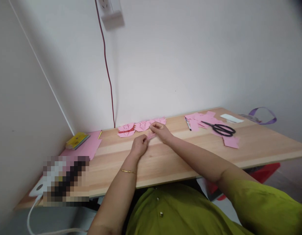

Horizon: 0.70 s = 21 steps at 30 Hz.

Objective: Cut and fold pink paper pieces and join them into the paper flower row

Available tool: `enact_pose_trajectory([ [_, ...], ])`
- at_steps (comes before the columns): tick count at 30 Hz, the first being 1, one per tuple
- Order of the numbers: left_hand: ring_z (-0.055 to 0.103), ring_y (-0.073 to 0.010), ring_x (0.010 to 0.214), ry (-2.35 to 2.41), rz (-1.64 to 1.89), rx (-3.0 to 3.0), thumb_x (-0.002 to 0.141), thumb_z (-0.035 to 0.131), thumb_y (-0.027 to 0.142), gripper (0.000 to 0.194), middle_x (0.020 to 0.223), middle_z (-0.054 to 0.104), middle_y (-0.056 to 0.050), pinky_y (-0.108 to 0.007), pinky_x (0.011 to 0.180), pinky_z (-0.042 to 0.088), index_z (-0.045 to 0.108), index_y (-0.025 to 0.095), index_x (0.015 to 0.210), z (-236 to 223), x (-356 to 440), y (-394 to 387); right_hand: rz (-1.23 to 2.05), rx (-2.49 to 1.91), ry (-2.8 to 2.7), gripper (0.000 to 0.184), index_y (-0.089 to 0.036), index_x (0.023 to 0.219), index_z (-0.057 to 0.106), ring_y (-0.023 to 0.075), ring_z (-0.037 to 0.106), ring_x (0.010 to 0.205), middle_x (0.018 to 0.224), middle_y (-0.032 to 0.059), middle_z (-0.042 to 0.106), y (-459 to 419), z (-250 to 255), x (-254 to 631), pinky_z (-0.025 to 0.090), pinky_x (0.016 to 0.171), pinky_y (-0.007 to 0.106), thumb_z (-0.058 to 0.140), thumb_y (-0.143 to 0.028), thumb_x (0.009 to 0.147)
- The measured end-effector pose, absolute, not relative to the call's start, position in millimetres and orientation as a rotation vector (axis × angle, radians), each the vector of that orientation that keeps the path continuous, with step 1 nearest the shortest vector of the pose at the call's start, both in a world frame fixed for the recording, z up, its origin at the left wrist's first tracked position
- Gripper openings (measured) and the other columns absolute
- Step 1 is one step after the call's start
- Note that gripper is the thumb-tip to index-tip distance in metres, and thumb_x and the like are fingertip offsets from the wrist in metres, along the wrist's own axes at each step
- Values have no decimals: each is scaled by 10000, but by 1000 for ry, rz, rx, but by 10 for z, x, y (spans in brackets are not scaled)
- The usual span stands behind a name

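Near the middle of the wooden table (116,148), my left hand (139,145) is closed, its fingertips pinching a small piece of pink paper (151,135). My right hand (161,131) is closed too, with thumb and forefinger together at the other side of that piece. The fingers cover much of the paper, so its full shape is hidden. Just behind my hands, a row of pink paper cut-outs (142,126) with drawn or cut lines lies along the wall. A red strip (125,131) rests across the leftmost cut-out.
At the right lie black-handled scissors (223,130), pink paper scraps (207,116), a pen (188,124) and a white strip (231,118). Pink sheets (92,148) and a yellow packet (76,140) sit at the left. A dark red cord (105,62) hangs down the wall.
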<state>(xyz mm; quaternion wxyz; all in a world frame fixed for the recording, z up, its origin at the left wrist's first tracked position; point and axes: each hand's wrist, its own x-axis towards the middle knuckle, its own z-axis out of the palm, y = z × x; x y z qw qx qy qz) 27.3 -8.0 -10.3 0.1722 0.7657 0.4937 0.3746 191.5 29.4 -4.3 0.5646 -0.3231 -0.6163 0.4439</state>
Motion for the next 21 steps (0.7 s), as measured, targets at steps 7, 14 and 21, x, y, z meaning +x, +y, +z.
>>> enact_pose_trajectory([
  [7,426,-123,597,1319,1261,1827,711,552,173,120,585,472,34,-240,594,316,522,181,595,-119,263,-24,1182,-744,-1420,336,-187,894,577,92,463,614,686,-45,518,301,-55,1913,390,616,227,652,-478,744],
  [14,406,-93,516,1220,1281,1657,745,610,289,153,555,456,48,-218,525,314,574,170,655,-122,296,-48,1202,-632,-1589,250,-163,853,621,147,598,745,770,14,652,294,-160,1845,462,746,288,690,-365,722],
  [21,454,-95,488,1218,1334,1557,726,623,254,100,550,496,46,-214,500,355,637,170,778,-191,284,4,1121,-654,-1637,216,-162,778,649,156,595,814,817,19,646,315,-170,1845,464,795,297,718,-342,679],
])
